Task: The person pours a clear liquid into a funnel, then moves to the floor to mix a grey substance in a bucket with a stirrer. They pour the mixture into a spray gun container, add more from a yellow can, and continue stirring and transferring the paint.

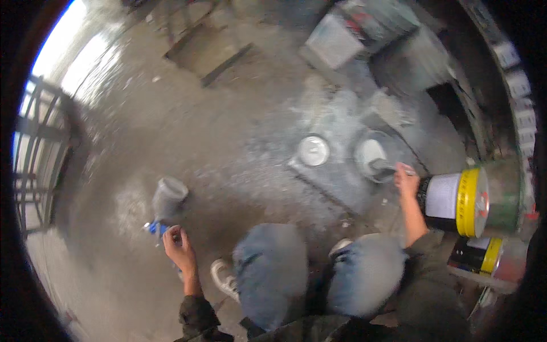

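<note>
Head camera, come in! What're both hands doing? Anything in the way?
Right hand: gripping grey tool at tub with white contents.
Left hand: curled, near blue item.
Possible snag: yellow-banded bucket by right hand.

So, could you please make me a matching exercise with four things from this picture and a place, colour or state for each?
Things:
1. left hand
2. right hand
3. round pale can
4. large bucket by the right forearm

Descriptions:
A. black, with a yellow band
B. holding a blurred grey tool
C. nearest the small blue object
D. just left of the pale tub

Pairs: 1-C; 2-B; 3-D; 4-A
</note>
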The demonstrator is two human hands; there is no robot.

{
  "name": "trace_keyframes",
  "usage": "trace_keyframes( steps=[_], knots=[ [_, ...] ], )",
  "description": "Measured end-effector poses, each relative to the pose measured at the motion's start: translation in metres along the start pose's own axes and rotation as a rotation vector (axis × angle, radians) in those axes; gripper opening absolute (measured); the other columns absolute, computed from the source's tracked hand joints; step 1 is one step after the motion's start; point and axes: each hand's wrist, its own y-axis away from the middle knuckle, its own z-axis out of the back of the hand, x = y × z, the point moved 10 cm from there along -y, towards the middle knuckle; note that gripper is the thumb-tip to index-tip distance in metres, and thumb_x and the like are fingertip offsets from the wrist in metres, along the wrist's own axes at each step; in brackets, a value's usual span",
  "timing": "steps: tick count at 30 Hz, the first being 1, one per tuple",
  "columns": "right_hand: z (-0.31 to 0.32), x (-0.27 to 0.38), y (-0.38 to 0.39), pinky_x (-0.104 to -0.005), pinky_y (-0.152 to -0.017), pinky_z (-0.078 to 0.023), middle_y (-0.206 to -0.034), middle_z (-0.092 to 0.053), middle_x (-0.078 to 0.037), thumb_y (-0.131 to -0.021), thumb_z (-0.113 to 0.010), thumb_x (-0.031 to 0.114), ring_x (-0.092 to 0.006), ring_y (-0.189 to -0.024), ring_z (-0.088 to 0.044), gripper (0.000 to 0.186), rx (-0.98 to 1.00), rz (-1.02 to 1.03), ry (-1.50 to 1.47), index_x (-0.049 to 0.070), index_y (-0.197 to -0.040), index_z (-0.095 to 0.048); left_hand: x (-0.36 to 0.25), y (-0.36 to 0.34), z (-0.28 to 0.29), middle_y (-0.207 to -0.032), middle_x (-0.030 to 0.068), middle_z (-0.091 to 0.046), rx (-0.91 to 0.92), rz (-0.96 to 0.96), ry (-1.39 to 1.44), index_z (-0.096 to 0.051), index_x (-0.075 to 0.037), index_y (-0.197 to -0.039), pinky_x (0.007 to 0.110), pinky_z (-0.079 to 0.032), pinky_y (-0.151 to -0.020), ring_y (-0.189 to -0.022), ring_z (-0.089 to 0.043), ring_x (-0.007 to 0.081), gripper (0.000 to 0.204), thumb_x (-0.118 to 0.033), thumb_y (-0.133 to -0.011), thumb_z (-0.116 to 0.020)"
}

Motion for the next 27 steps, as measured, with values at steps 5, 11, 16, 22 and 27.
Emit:
trace_keyframes(
  steps=[5,11,16,22,27],
  knots=[
    [-0.015,0.005,-0.005,-0.0246,-0.051,-0.043,-0.073,-0.069,-0.005,-0.089,-0.071,0.019,-0.0080,-0.055,-0.056,0.021,0.130,0.086,0.009,0.002,-0.102,-0.071,-0.119,-0.008,-0.197,-0.095,0.0055,-0.071,0.679,-0.132,0.202,-0.068,0.000,-0.115,0.027,-0.051,-0.071,-0.084,-0.066,0.0133,0.030,-0.020,-0.093,-0.067],
    [0.008,0.029,0.001,-0.0251,-0.052,-0.042,-0.073,-0.069,-0.003,-0.089,-0.071,0.017,-0.0072,-0.056,-0.055,0.019,0.088,0.194,0.049,0.003,-0.101,-0.072,-0.201,-0.002,-0.342,-0.097,0.0059,-0.071,0.968,0.148,0.271,-0.068,-0.002,-0.121,0.027,-0.050,-0.061,-0.077,-0.068,0.0136,0.043,-0.033,-0.092,-0.067],
    [0.005,0.016,-0.004,-0.0263,-0.052,-0.043,-0.074,-0.072,-0.005,-0.088,-0.073,0.020,-0.0066,-0.057,-0.055,0.019,0.130,0.179,0.081,0.006,-0.100,-0.072,-0.215,-0.012,-0.374,-0.081,0.0046,-0.071,1.003,-0.006,-0.032,-0.075,-0.003,-0.105,0.029,-0.052,-0.057,-0.068,-0.065,0.0130,0.034,-0.032,-0.088,-0.070],
    [-0.008,0.018,-0.001,-0.0243,-0.051,-0.041,-0.070,-0.067,-0.003,-0.089,-0.071,0.018,-0.0076,-0.055,-0.055,0.017,0.264,0.129,-0.016,0.004,-0.097,-0.069,-0.284,0.004,-0.351,-0.084,0.0075,-0.071,1.096,0.052,0.180,-0.074,0.002,-0.100,0.028,-0.052,-0.063,-0.073,-0.065,0.0124,0.034,-0.029,-0.087,-0.076],
    [-0.003,0.027,-0.002,-0.0255,-0.051,-0.042,-0.071,-0.066,-0.003,-0.090,-0.070,0.020,-0.0076,-0.056,-0.055,0.017,0.213,0.200,0.049,0.003,-0.095,-0.070,-0.389,0.056,-0.348,-0.083,0.0084,-0.071,1.115,-0.091,0.175,-0.073,0.004,-0.100,0.029,-0.056,-0.064,-0.074,-0.069,0.0155,0.034,-0.028,-0.086,-0.076]
  ],
)
